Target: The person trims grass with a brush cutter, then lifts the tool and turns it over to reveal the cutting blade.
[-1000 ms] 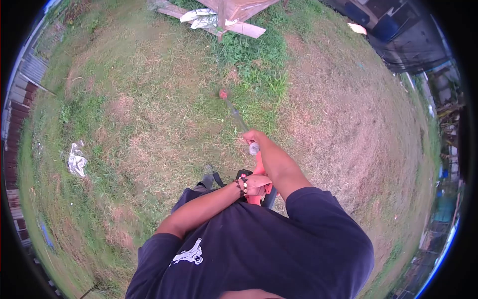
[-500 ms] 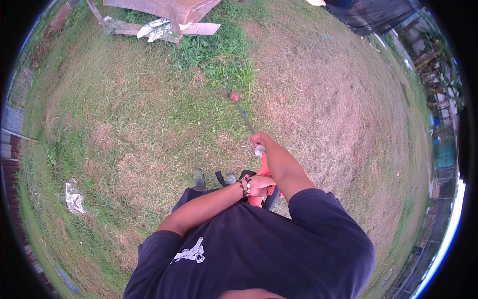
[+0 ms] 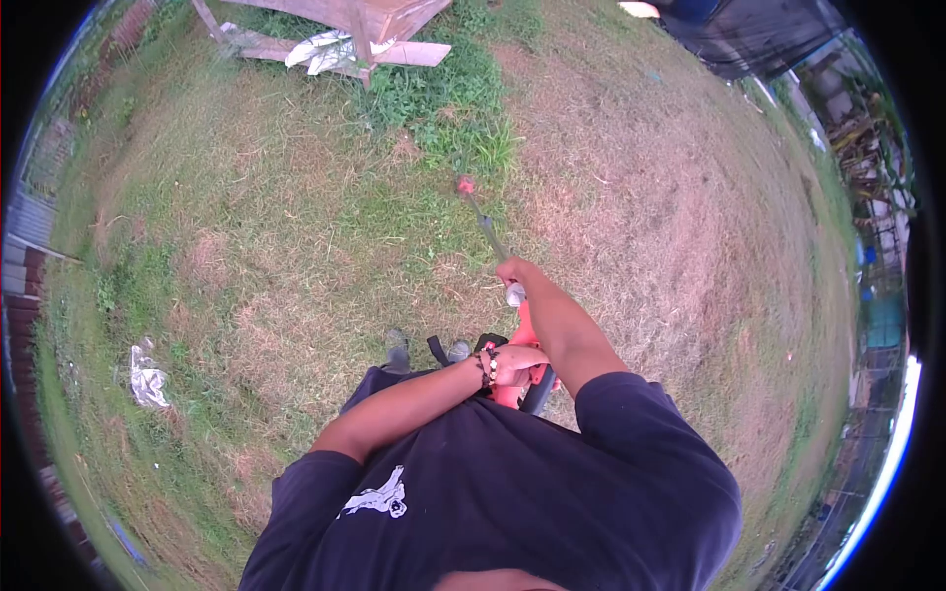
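Observation:
A string trimmer (image 3: pixel 523 325) with an orange body and a dark shaft extends forward from my waist. My right hand (image 3: pixel 509 270) is wrapped round the shaft, just ahead of a pale wrapped section. Lower down, my left hand (image 3: pixel 514 364), with beaded bracelets at the wrist, is closed on the rear part of the orange body; its fingers are partly hidden. The red trimmer head (image 3: pixel 466 185) is low over the grass, beside a taller green clump (image 3: pixel 483 148). A black strap end (image 3: pixel 437 350) sticks out near my shoes.
A wooden structure (image 3: pixel 409 54) with a white sack (image 3: pixel 320 53) on its low plank stands ahead. Crumpled pale plastic (image 3: pixel 148 379) lies on the left. Dark netting (image 3: pixel 749 39) hangs at the far right. Dry cut grass (image 3: pixel 650 217) covers the ground on the right.
The view has shifted slightly, so the wooden structure appears a little farther right and lower. The trimmer head has moved only slightly; both hands keep their grip.

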Tool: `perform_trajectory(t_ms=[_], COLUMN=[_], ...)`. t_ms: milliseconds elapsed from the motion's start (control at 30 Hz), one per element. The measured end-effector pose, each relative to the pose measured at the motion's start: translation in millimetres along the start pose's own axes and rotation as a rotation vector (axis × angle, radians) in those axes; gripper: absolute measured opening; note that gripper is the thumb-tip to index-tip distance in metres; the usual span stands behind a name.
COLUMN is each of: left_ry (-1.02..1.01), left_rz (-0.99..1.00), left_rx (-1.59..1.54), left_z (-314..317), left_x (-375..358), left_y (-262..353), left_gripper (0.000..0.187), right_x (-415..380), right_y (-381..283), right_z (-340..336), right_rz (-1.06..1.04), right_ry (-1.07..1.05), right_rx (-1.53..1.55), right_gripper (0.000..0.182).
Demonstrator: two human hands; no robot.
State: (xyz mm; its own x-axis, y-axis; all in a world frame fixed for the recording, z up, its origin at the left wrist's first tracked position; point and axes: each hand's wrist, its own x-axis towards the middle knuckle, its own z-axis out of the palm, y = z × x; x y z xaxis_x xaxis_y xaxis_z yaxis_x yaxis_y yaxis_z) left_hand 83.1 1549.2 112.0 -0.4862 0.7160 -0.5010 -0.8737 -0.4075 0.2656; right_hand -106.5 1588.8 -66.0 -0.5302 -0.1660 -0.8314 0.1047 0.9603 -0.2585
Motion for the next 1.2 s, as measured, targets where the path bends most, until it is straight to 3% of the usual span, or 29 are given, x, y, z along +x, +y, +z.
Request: perform_trajectory(t_ms=[300,400,600,667,1000,1067,1200], left_ry=[0.109,0.021,0.141,0.099,0.123,0.121,0.120], left_rz=[0.166,0.190,0.317,0.338,0.403,0.402,0.386], left_rx=[-0.071,-0.067,-0.196,-0.227,-0.241,-0.218,-0.213], left_z=[-41,-94,-145,-170,-184,-188,-179], left_x=[-39,-28,-26,-24,-48,-47,-55], left_y=[15,6,2,-4,-2,-4,0], left_gripper=[0.016,0.015,0.020,0.014,0.015,0.014,0.013], right_x=[67,48,43,51,71,77,64], right_y=[-103,-145,-207,-222,-250,-244,-241], right_z=[55,63,85,96,136,141,125], right_rz=[-0.121,-0.140,-0.150,-0.156,-0.232,-0.263,-0.273], right_ry=[-0.126,-0.151,-0.261,-0.316,-0.308,-0.296,-0.324], right_rx=[-0.167,-0.220,-0.314,-0.380,-0.470,-0.374,-0.405], right_gripper=[0.008,0.008,0.007,0.006,0.007,0.008,0.011])
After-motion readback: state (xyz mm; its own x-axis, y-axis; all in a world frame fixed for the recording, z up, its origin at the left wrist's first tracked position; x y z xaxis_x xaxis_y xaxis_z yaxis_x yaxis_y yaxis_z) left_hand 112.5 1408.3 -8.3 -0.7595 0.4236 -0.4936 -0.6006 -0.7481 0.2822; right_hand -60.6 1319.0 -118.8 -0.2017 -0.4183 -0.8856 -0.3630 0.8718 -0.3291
